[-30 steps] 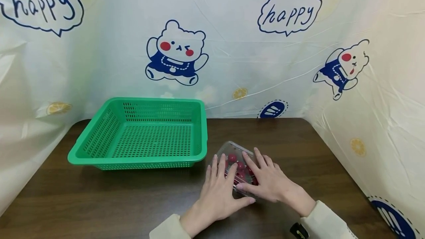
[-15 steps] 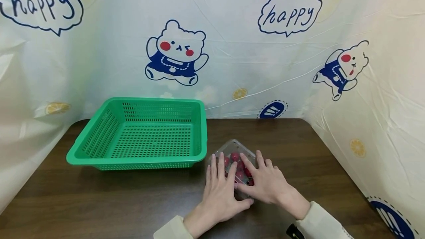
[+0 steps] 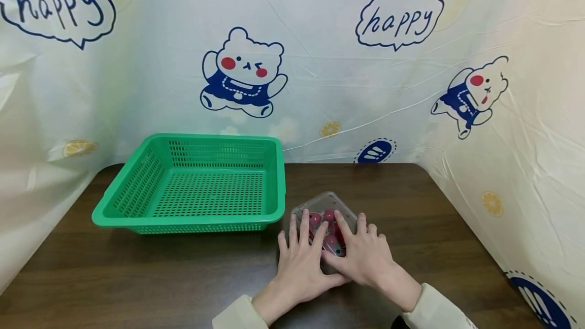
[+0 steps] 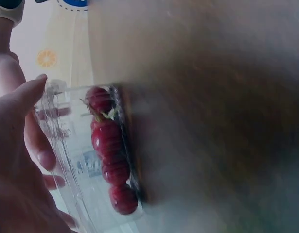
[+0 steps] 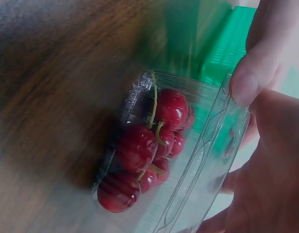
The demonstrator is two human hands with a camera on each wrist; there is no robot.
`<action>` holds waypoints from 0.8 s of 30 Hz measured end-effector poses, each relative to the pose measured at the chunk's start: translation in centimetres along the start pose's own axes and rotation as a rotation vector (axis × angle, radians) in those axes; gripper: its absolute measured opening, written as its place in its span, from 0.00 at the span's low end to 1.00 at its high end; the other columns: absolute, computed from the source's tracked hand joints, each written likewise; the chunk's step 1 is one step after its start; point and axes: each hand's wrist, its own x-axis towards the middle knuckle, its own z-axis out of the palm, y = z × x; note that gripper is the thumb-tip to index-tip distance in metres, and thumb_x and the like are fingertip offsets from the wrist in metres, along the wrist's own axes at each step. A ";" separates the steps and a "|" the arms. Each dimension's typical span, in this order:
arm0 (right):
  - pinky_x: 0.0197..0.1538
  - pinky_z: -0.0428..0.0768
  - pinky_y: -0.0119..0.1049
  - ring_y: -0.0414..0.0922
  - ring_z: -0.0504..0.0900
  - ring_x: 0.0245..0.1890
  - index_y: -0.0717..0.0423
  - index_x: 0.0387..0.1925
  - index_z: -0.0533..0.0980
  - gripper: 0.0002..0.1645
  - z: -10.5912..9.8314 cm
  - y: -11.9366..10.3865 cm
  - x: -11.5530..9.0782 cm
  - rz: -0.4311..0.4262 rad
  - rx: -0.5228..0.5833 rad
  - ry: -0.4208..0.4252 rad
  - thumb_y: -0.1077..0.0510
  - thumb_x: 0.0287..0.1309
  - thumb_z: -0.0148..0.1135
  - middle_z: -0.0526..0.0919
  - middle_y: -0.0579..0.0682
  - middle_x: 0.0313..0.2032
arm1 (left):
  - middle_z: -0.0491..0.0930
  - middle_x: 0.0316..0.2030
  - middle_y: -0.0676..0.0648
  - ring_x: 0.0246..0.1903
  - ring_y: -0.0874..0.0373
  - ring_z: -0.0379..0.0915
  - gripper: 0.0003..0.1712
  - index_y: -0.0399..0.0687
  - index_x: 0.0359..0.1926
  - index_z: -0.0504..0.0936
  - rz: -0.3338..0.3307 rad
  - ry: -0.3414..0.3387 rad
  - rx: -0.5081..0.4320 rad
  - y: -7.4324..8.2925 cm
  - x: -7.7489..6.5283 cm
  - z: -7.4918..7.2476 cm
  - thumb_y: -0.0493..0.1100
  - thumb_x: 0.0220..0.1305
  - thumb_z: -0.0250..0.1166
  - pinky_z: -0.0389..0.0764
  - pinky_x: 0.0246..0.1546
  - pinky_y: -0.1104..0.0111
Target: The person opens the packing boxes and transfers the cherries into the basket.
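A clear plastic box (image 3: pixel 328 199) with its lid down sits on the table, to the right of the green basket. Several red cherries (image 5: pixel 134 148) with green stems show through its wall in both wrist views. My left hand (image 3: pixel 301 268) rests on the left part of the lid, fingers spread and nearly straight. On the right part lies my right hand (image 3: pixel 367 258), its fingers also spread. Both thumbs point inward near the front of the box, close to each other. In the right wrist view the right thumb (image 5: pixel 245 87) touches the lid's edge. The hands hide the box's front part.
The green slatted basket (image 3: pixel 188 220) stands on the left half of the brown wooden table (image 3: pixel 183 273), with nothing visible in it. A pale printed curtain (image 3: pixel 315 65) hangs behind the table and along both sides.
The box has turned a little clockwise, its far corner shifting right. My right wrist has moved slightly left and nearer. Both hands stay on the lid. The basket has not moved.
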 end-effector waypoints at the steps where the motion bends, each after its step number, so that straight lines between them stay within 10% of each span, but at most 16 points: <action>1: 0.48 0.77 0.65 0.70 0.74 0.53 0.46 0.73 0.59 0.54 0.0 0.0 -0.1 -0.004 0.005 0.009 0.20 0.51 0.46 0.67 0.75 0.63 | 0.46 0.75 0.33 0.71 0.29 0.40 0.62 0.54 0.73 0.59 0.010 -0.004 0.003 -0.1 0.1 0.0 0.84 0.42 0.54 0.54 0.60 0.29; 24: 0.66 0.50 0.74 0.63 0.38 0.74 0.52 0.75 0.51 0.63 -0.8 3.3 -0.4 -0.365 0.174 -0.122 0.19 0.48 0.49 0.44 0.63 0.76 | 0.38 0.77 0.38 0.74 0.37 0.31 0.60 0.55 0.75 0.53 0.259 -0.265 -0.128 -2.7 1.2 -2.6 0.74 0.46 0.64 0.49 0.66 0.33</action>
